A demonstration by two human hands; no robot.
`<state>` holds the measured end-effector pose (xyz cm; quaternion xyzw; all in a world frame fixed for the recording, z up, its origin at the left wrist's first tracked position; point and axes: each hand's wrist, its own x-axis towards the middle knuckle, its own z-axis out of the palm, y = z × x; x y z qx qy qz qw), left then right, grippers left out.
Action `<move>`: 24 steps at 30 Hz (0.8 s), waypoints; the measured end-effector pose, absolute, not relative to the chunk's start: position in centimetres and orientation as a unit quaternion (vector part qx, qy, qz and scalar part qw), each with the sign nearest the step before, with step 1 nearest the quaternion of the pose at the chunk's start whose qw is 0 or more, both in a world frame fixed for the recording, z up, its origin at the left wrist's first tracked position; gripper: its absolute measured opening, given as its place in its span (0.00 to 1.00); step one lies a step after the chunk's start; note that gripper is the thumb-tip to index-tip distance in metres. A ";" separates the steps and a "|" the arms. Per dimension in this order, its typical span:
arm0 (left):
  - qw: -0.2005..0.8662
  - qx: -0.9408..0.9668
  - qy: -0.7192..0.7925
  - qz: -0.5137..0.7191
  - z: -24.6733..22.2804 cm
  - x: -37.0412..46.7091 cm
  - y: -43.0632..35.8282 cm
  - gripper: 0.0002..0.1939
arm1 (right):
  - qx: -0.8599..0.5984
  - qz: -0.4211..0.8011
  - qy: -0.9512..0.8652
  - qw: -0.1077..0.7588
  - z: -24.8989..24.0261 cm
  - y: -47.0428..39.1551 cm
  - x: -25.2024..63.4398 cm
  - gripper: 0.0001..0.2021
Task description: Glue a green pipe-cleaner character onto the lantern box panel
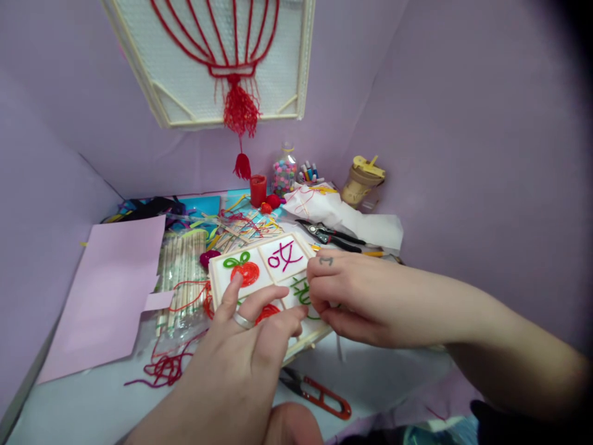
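Observation:
A white framed craft board (266, 266) split into four panels lies tilted on the table, with yarn pictures on it: a red fruit with green leaves, a magenta character, green yarn shapes. My left hand (245, 346), wearing a ring, rests flat on the board's near-left panels, index finger touching the red fruit. My right hand (352, 296) pinches at the green yarn (302, 292) on the near-right panel, fingers closed on it. The near panels are partly hidden by both hands.
Red thread snips (319, 395) lie near the table's front edge. Black-handled pliers (327, 235), white paper, a red cup (258, 190), a bead jar (283, 173), wooden sticks (183, 272), pink paper (111, 290) and loose red yarn (164, 368) surround the board. A framed red lantern picture (222, 55) hangs on the purple wall.

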<state>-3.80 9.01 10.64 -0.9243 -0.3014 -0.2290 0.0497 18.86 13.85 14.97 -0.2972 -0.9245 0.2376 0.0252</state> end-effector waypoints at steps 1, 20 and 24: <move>0.049 -0.925 -0.300 -0.227 10.7 -3.8 9.0 0.20 | -0.296 0.234 -0.926 0.025 14.9 13.9 18.8 0.07; -0.016 -0.919 -0.308 -0.245 9.5 -3.8 8.5 0.29 | -0.300 0.217 -0.928 0.029 14.7 14.5 19.5 0.10; -0.013 -0.913 -0.316 -0.257 9.5 -3.6 8.7 0.33 | -0.327 0.233 -0.913 0.077 15.6 14.1 21.0 0.11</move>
